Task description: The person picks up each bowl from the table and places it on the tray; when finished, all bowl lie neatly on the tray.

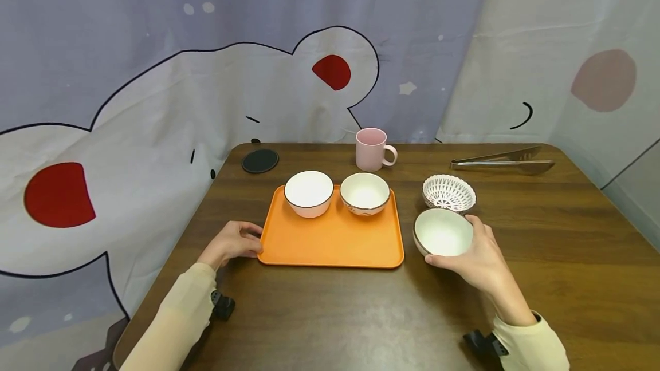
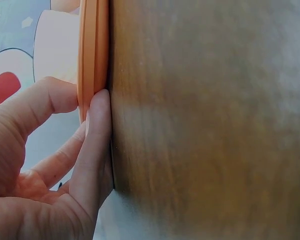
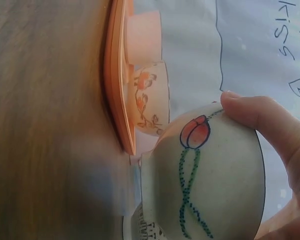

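Observation:
An orange tray (image 1: 330, 248) lies on the table, and two bowls stand along its far side: a plain white bowl (image 1: 308, 190) on the left and a flower-patterned bowl (image 1: 365, 192) on the right. At the tray's left edge, my left hand (image 1: 236, 242) pinches the rim between thumb and finger (image 2: 55, 97). To the right of the tray, my right hand (image 1: 479, 256) grips a white bowl (image 1: 442, 233) by its side, thumb near the front rim. A red tulip with green stems (image 3: 195, 132) is painted on that bowl, which is raised with its foot off the table.
A white openwork basket (image 1: 448, 192) stands just behind the held bowl. Farther back are a pink mug (image 1: 371, 150), a dark round coaster (image 1: 260, 161) at left and metal tongs (image 1: 502, 162) at right. A patterned curtain (image 1: 216, 90) hangs behind the wooden table (image 1: 330, 319).

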Demonstrator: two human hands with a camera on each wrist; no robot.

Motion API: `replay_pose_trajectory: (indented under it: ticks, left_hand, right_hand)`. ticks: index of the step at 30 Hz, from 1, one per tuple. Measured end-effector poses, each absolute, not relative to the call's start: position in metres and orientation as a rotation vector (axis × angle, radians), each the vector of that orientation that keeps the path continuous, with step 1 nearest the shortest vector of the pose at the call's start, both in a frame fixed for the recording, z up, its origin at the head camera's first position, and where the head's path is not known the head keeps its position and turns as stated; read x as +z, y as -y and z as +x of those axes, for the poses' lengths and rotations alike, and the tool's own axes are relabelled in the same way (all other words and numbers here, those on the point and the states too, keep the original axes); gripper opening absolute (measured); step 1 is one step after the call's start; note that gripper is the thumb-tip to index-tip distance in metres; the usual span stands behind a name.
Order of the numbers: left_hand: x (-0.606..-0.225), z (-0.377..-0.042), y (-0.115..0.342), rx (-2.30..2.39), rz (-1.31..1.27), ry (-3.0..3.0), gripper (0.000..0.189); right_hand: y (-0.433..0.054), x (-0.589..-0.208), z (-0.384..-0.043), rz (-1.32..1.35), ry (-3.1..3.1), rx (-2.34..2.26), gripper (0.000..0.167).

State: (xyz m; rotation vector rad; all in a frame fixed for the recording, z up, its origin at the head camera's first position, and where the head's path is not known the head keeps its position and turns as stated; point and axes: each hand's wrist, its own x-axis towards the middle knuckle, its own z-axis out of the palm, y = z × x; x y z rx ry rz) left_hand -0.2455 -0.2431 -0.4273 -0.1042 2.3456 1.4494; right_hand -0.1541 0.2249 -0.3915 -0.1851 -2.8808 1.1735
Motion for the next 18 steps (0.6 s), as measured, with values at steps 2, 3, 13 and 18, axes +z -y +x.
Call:
replay_pose_trajectory:
  ticks: [2, 3, 13, 18]
  left_hand:
    - [-0.427, -0.245, 0.243, 1.447, -0.1, -2.346, 0.054]
    - [-0.426, -0.246, 0.243, 1.448, -0.099, -2.344, 0.053]
    - [-0.426, -0.245, 0.244, 1.45, -0.095, -2.34, 0.053]
    - [-0.427, -0.245, 0.244, 1.458, -0.089, -2.338, 0.054]
  right_hand:
    - [-0.222, -0.391, -0.155, -0.185, 2.871, 1.182, 0.12]
    - [-0.22, -0.39, -0.156, -0.184, 2.866, 1.186, 0.119]
    - [-0.202, -0.386, -0.164, -0.171, 2.837, 1.227, 0.12]
    - [-0.194, -0.386, -0.168, -0.14, 2.825, 1.244, 0.119]
